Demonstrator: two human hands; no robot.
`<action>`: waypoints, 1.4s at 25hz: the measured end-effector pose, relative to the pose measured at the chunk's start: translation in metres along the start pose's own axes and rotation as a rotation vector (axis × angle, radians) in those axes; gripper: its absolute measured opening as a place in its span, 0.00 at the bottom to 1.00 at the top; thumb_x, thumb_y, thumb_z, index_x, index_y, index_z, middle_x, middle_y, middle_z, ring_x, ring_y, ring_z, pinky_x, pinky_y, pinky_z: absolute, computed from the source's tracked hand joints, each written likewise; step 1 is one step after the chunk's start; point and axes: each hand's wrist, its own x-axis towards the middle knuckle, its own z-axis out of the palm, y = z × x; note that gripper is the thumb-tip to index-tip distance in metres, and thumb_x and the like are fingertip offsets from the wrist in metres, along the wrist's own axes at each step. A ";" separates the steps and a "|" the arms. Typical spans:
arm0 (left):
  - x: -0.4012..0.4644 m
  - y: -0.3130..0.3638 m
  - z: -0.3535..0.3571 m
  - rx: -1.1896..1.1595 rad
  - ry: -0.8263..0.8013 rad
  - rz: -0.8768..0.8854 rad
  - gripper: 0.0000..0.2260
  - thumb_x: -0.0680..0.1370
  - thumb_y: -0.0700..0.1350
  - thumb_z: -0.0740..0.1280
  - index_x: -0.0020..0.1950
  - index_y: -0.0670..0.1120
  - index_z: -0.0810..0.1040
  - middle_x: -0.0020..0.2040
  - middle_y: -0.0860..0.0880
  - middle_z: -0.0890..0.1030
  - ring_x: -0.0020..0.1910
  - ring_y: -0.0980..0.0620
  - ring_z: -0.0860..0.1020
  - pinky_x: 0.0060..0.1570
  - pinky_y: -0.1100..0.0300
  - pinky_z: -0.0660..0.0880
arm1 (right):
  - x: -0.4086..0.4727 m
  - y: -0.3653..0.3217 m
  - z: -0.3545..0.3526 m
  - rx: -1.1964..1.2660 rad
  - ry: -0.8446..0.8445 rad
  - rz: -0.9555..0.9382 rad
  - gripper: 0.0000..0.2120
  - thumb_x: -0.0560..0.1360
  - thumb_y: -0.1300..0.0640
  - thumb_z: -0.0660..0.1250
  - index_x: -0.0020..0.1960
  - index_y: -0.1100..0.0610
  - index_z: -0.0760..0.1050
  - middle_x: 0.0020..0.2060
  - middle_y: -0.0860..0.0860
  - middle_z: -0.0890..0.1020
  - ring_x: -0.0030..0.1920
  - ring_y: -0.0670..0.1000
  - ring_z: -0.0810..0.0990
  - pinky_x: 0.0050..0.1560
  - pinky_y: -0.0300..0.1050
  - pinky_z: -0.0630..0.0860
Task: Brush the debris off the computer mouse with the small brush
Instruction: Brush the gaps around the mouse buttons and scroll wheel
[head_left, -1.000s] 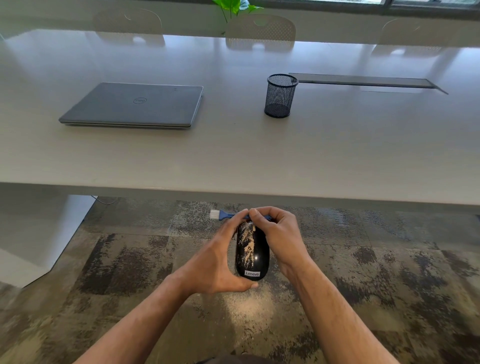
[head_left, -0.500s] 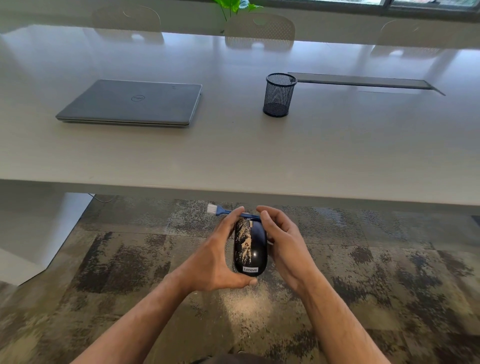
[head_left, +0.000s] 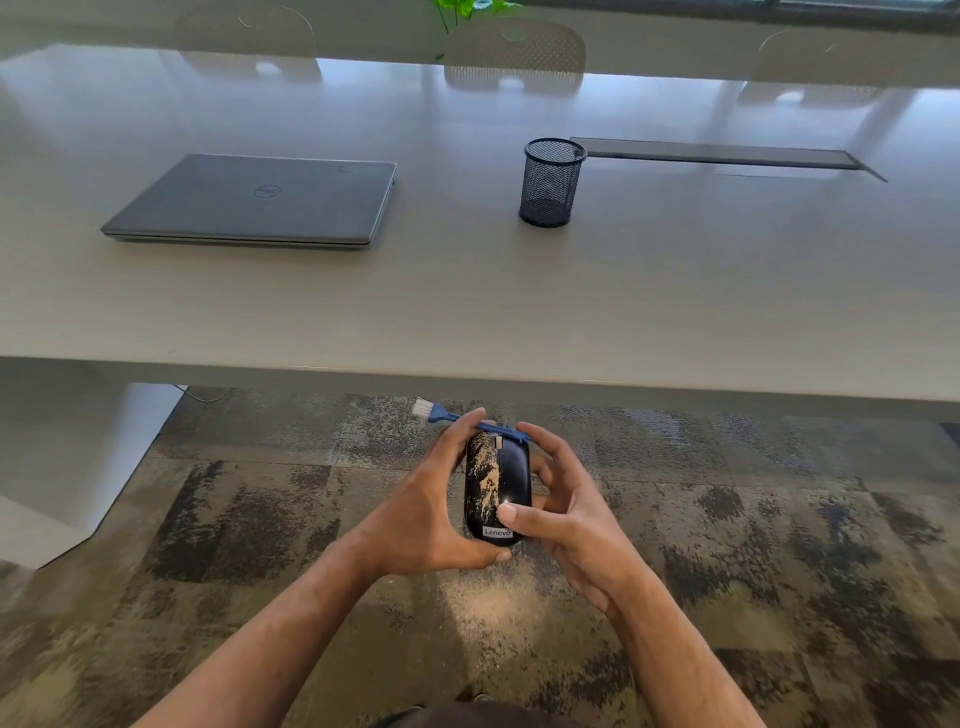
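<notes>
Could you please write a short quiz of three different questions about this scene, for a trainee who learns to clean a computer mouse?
1. True or false: the mouse rests on the table.
2. Which side of the mouse carries most of the tan debris? A) the left side B) the right side C) the end with the logo
3. Fill in: the white bristles of the small brush point to the ____ of the picture.

Key:
1. False. Both hands hold it below the table edge, above the carpet: left hand, right hand.
2. A.
3. Left.
</notes>
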 end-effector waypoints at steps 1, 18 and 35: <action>0.000 0.000 0.000 -0.001 -0.001 -0.002 0.57 0.64 0.49 0.83 0.81 0.50 0.48 0.76 0.52 0.65 0.75 0.59 0.64 0.75 0.60 0.61 | 0.001 0.000 -0.001 0.002 -0.005 0.002 0.41 0.60 0.63 0.81 0.70 0.46 0.73 0.64 0.54 0.81 0.61 0.62 0.83 0.60 0.67 0.79; -0.008 0.004 -0.003 0.006 -0.003 -0.029 0.57 0.63 0.54 0.83 0.81 0.52 0.48 0.75 0.52 0.65 0.75 0.57 0.65 0.75 0.49 0.64 | 0.004 0.008 -0.002 0.008 0.005 -0.029 0.38 0.61 0.62 0.81 0.69 0.48 0.75 0.66 0.49 0.80 0.57 0.63 0.85 0.51 0.59 0.82; 0.000 0.001 -0.022 -0.066 0.418 -0.033 0.19 0.78 0.45 0.66 0.64 0.65 0.70 0.61 0.58 0.79 0.60 0.62 0.78 0.61 0.64 0.75 | 0.011 0.017 0.002 -0.001 0.052 -0.038 0.39 0.58 0.61 0.82 0.67 0.47 0.76 0.66 0.48 0.80 0.56 0.62 0.85 0.52 0.58 0.83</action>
